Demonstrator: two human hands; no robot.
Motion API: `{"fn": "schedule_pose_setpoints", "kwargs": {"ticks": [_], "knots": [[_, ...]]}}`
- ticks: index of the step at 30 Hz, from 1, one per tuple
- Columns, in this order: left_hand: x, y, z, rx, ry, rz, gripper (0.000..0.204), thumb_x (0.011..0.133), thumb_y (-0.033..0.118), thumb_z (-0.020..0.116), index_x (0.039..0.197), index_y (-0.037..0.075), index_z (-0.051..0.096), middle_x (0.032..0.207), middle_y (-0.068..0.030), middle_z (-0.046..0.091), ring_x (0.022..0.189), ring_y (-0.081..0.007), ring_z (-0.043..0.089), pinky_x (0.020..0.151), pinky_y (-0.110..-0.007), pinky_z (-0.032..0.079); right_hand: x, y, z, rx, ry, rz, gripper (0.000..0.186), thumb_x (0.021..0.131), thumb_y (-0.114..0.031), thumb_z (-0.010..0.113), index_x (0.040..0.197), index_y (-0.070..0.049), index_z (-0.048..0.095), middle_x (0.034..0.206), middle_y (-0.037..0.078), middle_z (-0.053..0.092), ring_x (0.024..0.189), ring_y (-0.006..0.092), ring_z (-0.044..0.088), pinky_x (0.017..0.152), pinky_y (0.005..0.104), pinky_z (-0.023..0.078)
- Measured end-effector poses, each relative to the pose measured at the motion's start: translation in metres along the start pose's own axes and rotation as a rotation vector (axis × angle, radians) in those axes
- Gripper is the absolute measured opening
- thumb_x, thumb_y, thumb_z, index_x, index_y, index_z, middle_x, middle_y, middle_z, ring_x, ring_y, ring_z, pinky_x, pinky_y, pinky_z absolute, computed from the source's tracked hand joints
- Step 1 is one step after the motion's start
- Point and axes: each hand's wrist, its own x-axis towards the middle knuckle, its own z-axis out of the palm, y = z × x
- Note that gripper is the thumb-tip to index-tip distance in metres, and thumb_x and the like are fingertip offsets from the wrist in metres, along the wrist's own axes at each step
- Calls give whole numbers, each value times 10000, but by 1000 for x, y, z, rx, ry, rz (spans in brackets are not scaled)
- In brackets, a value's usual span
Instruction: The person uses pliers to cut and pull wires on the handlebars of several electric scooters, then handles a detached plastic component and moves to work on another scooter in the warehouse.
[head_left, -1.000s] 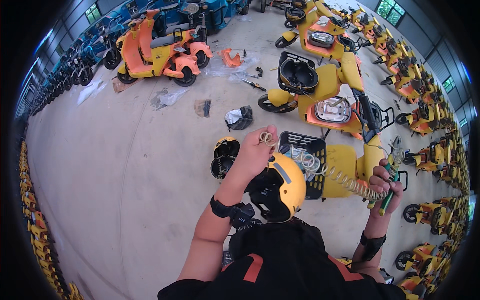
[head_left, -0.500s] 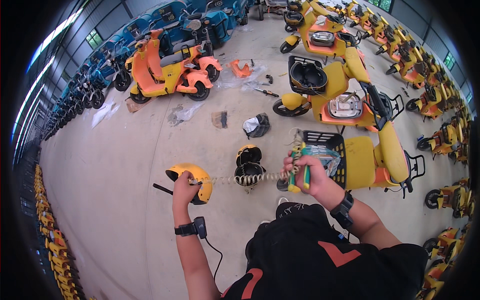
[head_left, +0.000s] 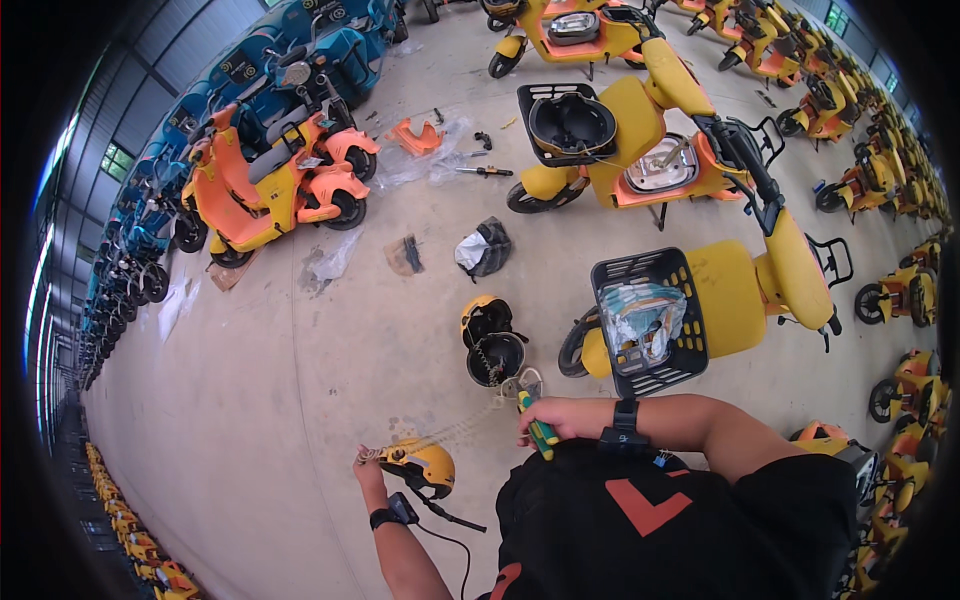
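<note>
A pale coiled cord [head_left: 440,437] stretches between my two hands, blurred along its length. My left hand [head_left: 369,466] is closed on its left end, fingers pinched. Right beside that hand is a yellow helmet [head_left: 430,465], tilted, its black strap [head_left: 455,517] dangling; whether the hand also grips the helmet is unclear. My right hand [head_left: 548,418] is wrapped round the green-and-yellow handles of pliers [head_left: 540,432], held close to my body. Loose loops of the cord [head_left: 528,380] stick out beyond that hand. The jaws of the pliers are hard to make out.
Two more helmets, one yellow [head_left: 481,312] and one black [head_left: 497,358], stand on the floor ahead. At right is a yellow scooter [head_left: 728,300] with a black basket [head_left: 655,378] holding packages. An orange-yellow scooter [head_left: 250,200] and a dark bag [head_left: 490,248] lie farther off.
My right hand has come down and toward my body with the pliers. My left hand has lowered, and the helmet has swung to its right side. The cord now slants upward to the right.
</note>
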Motion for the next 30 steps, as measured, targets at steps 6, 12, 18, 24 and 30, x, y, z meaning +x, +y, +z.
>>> {"fn": "schedule_pose_setpoints", "kwargs": {"ticks": [6,12,18,24,30], "knots": [[18,-28,24,163,-190,-219,432,1003,371,537,766,11,565,680,-83,616,659,-152,574,688,-308,462,28,-54,-46,76,218,-34,93,830,-58,638,881,4,592,788,108,636,710,221,652,592,357,541],[71,8,73,480,-364,-5,341,824,275,758,834,-21,589,638,-48,569,555,-145,534,541,-306,445,58,-84,-65,177,181,-95,68,848,-84,633,850,-28,595,788,75,603,715,200,624,605,347,533],[148,56,108,936,-514,65,433,786,389,761,739,-26,648,625,-121,612,596,-218,607,587,-362,481,72,-108,-65,222,323,-146,131,857,-110,649,796,-20,576,741,92,592,629,210,598,553,351,519],[206,108,170,1230,-835,140,453,768,409,721,904,-22,693,826,-221,689,808,-359,669,754,-434,516,49,-107,-87,391,431,-311,106,846,-97,646,804,-35,572,763,75,585,655,208,614,560,355,525],[244,135,266,1361,-1046,256,403,781,396,676,1011,67,715,982,-208,692,952,-377,651,837,-453,511,37,-64,-99,490,516,-289,87,863,-118,636,851,-67,566,785,50,584,716,205,614,657,358,531]]}}
